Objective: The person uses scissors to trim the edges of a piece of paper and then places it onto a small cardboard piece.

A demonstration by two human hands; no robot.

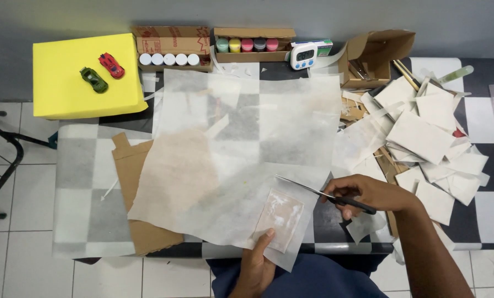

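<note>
Tissue paper (225, 160), thin and translucent, is spread in a large sheet over most of the bench (81, 165), from the far edge down past the near edge. A sheet of brown cardboard (139, 221) is seen under its left part, and a heap of cut white squares (429, 132) is piled toward the right edge. At the far left corner a yellow foam block (65, 77) carries two toy cars. Near the near edge, a small card rectangle (280, 218) lies beneath the tissue.

The right hand (368, 193) is closed through the handles of the scissors (318, 193), whose blades are only slightly parted and pointed left into the tissue, just above the rectangle. The left hand (258, 265) is closed on the near margin of the tissue at the rectangle's lower edge, thumb on top.

For a clean cut, the sheet would best be kept taut by the left hand, and the blades run close along the rectangle's edge with long strokes, so that tearing is avoided
</note>
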